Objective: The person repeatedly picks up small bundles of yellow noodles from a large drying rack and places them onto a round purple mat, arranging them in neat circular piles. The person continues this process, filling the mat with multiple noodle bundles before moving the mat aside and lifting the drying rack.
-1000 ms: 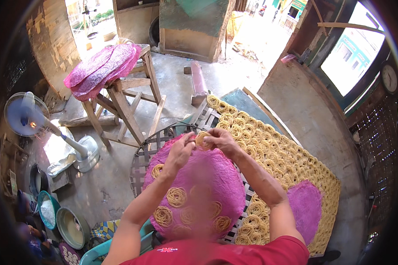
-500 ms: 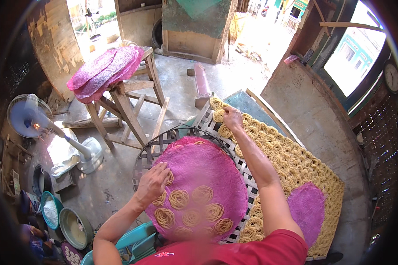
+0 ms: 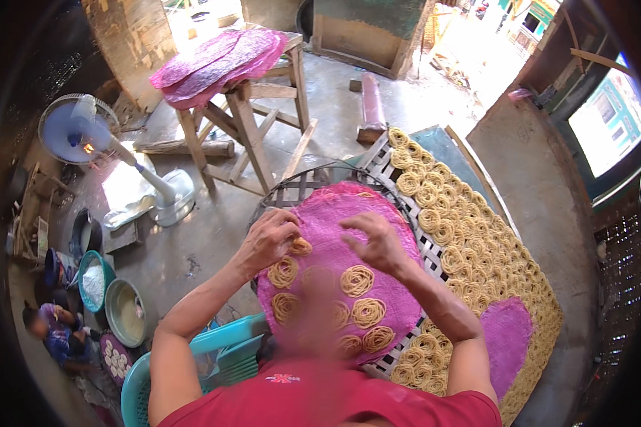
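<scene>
1. Noodle coils [image 3: 356, 280] lie on a round pink mat [image 3: 377, 235] just in front of the person; about seven remain there, spread over its near half, and its far half is bare.
2. The left hand [image 3: 267, 240] is pinched together on one coil [image 3: 300, 247] at the mat's left edge.
3. The right hand [image 3: 379, 242] hovers over the mat's middle, fingers apart and curled, holding nothing.
4. The drying rack [image 3: 426, 250] to the right is already thick with coils [image 3: 470, 249], from its far end almost to its near end.
5. By my judgement, most of the transfer is done; the mat's last coils are left to move.
</scene>
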### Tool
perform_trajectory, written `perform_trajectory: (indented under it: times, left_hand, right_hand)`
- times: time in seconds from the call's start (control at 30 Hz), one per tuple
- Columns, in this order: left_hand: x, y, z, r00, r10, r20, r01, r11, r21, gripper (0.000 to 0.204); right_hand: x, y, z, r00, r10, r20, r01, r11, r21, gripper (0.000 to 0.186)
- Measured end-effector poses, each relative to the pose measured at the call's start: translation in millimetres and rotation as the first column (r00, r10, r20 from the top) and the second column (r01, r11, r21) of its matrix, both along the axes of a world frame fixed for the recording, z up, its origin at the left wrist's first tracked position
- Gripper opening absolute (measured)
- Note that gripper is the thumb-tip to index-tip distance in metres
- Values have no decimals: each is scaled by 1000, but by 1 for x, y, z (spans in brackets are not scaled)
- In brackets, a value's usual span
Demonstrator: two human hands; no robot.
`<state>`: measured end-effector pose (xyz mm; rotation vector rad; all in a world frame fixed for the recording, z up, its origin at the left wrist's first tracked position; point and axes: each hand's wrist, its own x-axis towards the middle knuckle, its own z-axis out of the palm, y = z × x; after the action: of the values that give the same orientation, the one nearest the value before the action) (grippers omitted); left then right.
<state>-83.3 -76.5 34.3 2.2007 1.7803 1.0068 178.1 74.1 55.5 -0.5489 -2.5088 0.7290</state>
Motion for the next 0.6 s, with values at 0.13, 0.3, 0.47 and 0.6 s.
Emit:
perform_trajectory:
  times: [0.13,0.3,0.47,0.6]
  left_hand:
    - [-3,-9,-2,999,-53,7,53,999,-2,29]
    - [-6,-29,2,959,83,270,-89,996,11,51]
    - [-1,-62,-1,990,121,73,-123,992,15,48]
    - [9,-75,-12,982,-37,-184,31,999,-40,40]
  right_hand:
    - [-42,-43,-22,984,81,160,-79,997,-20,37]
    - [-78,-57,-36,990,51,132,-23,978,-205,33]
    - [-68,-9,-10,999,-30,-22,-2,549,-836,26]
    - [-39,68,4,933,-349,89,323,702,-634,24]
